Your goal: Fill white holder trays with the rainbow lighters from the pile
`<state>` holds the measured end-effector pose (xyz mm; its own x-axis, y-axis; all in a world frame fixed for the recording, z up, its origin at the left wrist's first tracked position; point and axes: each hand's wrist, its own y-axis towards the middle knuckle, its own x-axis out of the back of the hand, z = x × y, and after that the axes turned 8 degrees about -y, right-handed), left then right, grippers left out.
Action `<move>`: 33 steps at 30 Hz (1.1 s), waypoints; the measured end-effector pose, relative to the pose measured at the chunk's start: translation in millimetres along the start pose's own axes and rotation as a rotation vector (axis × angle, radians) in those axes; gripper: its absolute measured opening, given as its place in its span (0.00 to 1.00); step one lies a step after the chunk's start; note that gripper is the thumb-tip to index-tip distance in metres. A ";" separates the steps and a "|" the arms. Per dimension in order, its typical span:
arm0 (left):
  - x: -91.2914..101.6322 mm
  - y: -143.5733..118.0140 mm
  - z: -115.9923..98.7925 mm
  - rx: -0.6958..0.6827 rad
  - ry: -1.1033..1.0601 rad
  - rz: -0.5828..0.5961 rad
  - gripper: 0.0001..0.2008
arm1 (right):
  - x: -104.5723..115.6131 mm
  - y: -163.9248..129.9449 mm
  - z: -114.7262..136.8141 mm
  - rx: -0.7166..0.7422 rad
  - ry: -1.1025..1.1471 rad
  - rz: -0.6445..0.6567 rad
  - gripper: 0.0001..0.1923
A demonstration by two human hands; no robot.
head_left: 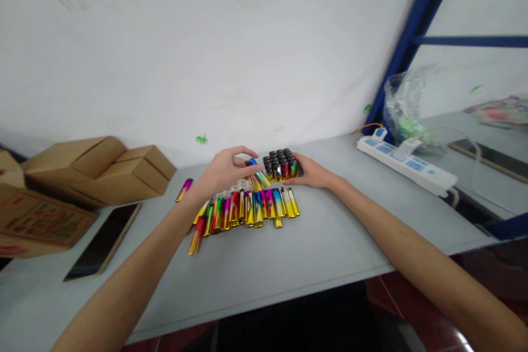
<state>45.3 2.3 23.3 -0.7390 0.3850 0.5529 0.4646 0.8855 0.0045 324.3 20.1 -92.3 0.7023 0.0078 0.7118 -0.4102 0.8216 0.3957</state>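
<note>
At the far left, brown cardboard boxes [130,179] stand on the grey table [264,269] close to the white wall [264,55]; a dark-screened phone [103,242] lies in front of them; right of it a single purple-and-gold lighter [183,190] lies apart, near the person's left forearm; next comes a row of shiny lighters [234,209], side by side, gold ends toward the person, with a red one [197,235] at its left front; the left hand [225,172] is above and behind the row, over a pale bumpy surface [237,190], its grip pinching a tilted blue-and-silver lighter [260,175] between thumb and fingers, just left of a block of upright lighters [280,164], black tops up; the right hand [313,172] has its grip curved round that block's right end, thumb in front; farther right are a white power strip [406,164], a clear plastic bag [406,99] and a blue frame [416,27].
</note>
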 end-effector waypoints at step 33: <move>-27.0 57.3 38.1 -0.034 0.059 0.143 0.33 | -2.3 0.2 -5.9 0.014 -0.038 -0.007 0.45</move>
<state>73.3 52.6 -23.2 -0.6345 0.4900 0.5977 0.5803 0.8128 -0.0503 326.1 23.6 -97.3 0.6824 -0.0195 0.7307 -0.4142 0.8133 0.4086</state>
